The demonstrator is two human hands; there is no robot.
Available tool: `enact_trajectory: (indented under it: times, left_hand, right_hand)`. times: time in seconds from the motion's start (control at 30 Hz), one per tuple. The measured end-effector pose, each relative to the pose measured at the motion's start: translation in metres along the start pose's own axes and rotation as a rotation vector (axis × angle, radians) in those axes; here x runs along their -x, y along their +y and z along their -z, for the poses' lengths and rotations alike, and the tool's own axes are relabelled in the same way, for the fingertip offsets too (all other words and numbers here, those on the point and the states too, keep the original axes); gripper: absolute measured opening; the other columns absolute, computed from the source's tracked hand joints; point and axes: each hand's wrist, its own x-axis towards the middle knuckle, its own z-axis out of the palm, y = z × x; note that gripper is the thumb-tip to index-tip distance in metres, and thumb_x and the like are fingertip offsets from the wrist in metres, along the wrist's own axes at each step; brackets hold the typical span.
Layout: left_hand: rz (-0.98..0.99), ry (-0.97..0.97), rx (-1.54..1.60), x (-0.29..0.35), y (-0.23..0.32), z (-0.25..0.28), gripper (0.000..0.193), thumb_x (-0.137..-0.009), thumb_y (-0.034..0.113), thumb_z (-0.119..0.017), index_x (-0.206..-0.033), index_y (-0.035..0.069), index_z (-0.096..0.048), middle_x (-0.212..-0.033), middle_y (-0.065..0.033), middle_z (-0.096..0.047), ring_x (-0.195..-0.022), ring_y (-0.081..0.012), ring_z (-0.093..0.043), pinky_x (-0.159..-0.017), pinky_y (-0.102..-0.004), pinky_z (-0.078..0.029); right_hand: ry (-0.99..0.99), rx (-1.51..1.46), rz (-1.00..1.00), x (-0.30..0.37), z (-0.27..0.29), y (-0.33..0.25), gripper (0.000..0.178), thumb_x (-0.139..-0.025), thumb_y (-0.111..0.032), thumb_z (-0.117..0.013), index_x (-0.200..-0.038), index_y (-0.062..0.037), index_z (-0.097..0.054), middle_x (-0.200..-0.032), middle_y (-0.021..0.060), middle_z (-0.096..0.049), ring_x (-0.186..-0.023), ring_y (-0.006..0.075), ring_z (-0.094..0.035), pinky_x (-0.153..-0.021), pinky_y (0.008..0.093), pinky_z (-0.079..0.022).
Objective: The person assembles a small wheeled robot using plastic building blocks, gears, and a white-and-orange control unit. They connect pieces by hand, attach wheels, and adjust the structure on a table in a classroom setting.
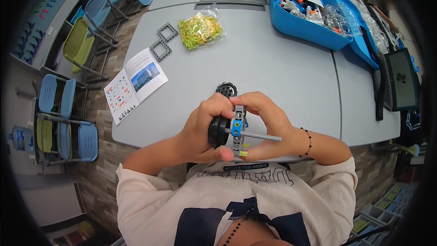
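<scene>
Between my two hands, above the table's near edge, is a small building-brick assembly. My left hand [203,125] is closed round a black wheel [217,132] on its left side. My right hand [268,123] grips the grey beam [239,143] from the other side, thumb and fingers bent around its ends. A blue connector [236,128] sits on the beam, and a long grey axle [261,135] runs through and sticks out toward my right palm. Small lime pins [245,153] show at the beam's lower end. Just beyond my fingertips is another black wheel [226,89].
A clear bag of lime and yellow pieces [200,31] lies farther off, beside grey square frames [164,41]. An open booklet [135,84] rests at the left. At the far right stand a blue bin [309,36] full of parts and a dark screen [402,82].
</scene>
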Motion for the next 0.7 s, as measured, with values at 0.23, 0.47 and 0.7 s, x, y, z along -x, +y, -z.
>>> enact_trajectory:
  times: [0.23, 0.47, 0.7]
  left_hand:
    - [0.054, 0.092, 0.029, 0.003, 0.000, -0.002, 0.073, -0.077, 0.059, -0.067, -0.113, 0.003, -0.037, -0.095, -0.0116, -0.048, -0.077, -0.0190, -0.049, -0.066, -0.0309, -0.041]
    - [-0.053, -0.039, -0.119, -0.005, 0.004, -0.004, 0.079, -0.073, 0.059, -0.070, -0.116, 0.004, -0.035, -0.091, -0.0112, -0.050, -0.073, -0.0208, -0.051, -0.064, -0.0315, -0.041]
    - [-0.082, -0.058, -0.196, -0.002, 0.009, -0.014, 0.072, -0.074, 0.052, -0.074, -0.112, 0.005, -0.037, -0.091, -0.0117, -0.052, -0.073, -0.0225, -0.053, -0.064, -0.0332, -0.043]
  right_hand:
    - [0.112, 0.065, 0.176, -0.005, 0.009, -0.012, 0.078, -0.061, -0.023, -0.083, -0.129, -0.0046, -0.048, -0.120, 0.0156, -0.052, -0.108, 0.0294, -0.053, -0.093, 0.0393, -0.044]
    - [0.033, 0.350, 0.068, -0.006, 0.018, -0.029, 0.037, -0.068, -0.023, -0.080, -0.099, -0.0094, -0.064, -0.108, 0.0092, -0.059, -0.101, 0.0272, -0.056, -0.095, 0.0509, -0.039]
    - [-0.002, 0.422, 0.120, -0.006, 0.019, -0.036, 0.031, -0.070, -0.015, -0.077, -0.095, -0.0075, -0.061, -0.100, 0.0074, -0.059, -0.090, 0.0272, -0.059, -0.087, 0.0472, -0.044]
